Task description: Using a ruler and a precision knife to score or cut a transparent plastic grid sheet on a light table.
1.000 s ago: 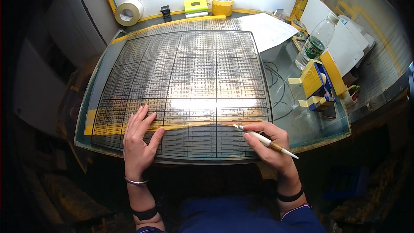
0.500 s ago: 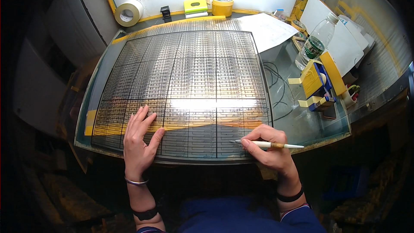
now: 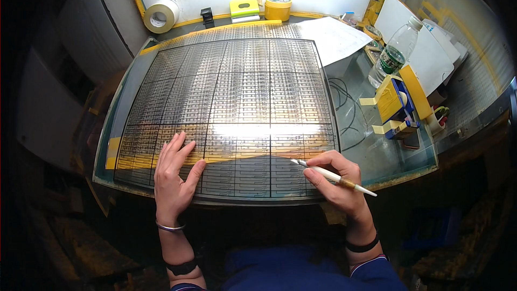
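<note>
Glass-topped counter [image 3: 388, 156], seen from above, with a large grey sheet [image 3: 231, 113] of fine printed grid lines lying flat across most of it. My left hand [image 3: 173, 178] rests palm down on the near left part of the sheet, its fingers [image 3: 177, 148] straight, slightly spread and holding nothing. My right hand [image 3: 336, 180] sits at the near right edge of the sheet, its fingers [image 3: 318, 175] curled closed around a white pen [image 3: 331, 175]; the pen's tip points left and touches the sheet, and its rear end sticks out to the right past my hand. A bright band of reflected light crosses the sheet just beyond both hands, with a thin yellow strip under it.

At the far edge of the counter stand a pale tape roll [image 3: 160, 16], a yellow tape roll [image 3: 278, 7] and a small yellow-green block [image 3: 244, 8]. White paper [image 3: 334, 37] lies at the far right corner of the sheet. To the right are a clear plastic bottle [image 3: 393, 54], a yellow and blue tool [image 3: 396, 105] and loose black wires [image 3: 347, 108] on the glass. Surroundings beyond the counter are dark.
</note>
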The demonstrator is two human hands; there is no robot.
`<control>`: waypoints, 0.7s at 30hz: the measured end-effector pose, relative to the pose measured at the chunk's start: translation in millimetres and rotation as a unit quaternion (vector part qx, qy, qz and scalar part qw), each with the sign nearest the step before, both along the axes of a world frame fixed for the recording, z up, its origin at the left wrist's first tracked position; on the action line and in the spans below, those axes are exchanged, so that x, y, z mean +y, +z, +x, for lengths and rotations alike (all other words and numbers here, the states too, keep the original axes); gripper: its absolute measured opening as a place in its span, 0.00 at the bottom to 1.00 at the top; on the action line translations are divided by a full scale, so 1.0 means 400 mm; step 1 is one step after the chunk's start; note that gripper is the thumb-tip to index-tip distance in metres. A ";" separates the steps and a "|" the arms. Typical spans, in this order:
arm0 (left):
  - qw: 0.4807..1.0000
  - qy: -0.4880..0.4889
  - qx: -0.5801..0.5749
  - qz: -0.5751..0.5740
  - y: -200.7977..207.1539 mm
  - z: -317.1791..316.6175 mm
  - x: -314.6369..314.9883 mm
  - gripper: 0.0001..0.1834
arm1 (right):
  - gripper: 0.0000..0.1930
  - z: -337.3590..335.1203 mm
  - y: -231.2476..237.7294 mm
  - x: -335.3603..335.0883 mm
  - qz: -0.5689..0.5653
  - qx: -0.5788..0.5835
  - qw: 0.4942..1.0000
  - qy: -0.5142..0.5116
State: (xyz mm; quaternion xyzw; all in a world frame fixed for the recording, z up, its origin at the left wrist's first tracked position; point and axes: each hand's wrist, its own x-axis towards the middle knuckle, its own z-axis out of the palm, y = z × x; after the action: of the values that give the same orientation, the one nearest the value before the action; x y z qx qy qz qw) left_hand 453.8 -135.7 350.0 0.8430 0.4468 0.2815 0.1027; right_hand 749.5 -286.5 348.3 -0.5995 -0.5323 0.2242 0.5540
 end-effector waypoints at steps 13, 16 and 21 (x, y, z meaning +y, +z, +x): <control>1.000 0.004 0.005 0.000 -0.003 -0.003 0.000 0.24 | 0.12 0.004 0.013 0.008 0.022 -0.070 0.997 0.035; 1.000 0.003 0.005 0.001 -0.002 -0.002 0.000 0.24 | 0.12 0.003 0.015 0.009 0.024 -0.074 0.996 0.037; 1.000 0.002 0.005 0.001 0.000 -0.001 0.000 0.24 | 0.10 0.006 0.017 0.007 0.021 -0.074 0.996 0.050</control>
State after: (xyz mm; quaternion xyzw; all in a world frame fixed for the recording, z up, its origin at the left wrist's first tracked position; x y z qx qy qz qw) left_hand 453.3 -135.8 350.0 0.8433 0.4490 0.2780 0.0993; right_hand 751.7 -283.8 355.0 -0.5758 -0.6054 0.1954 0.5135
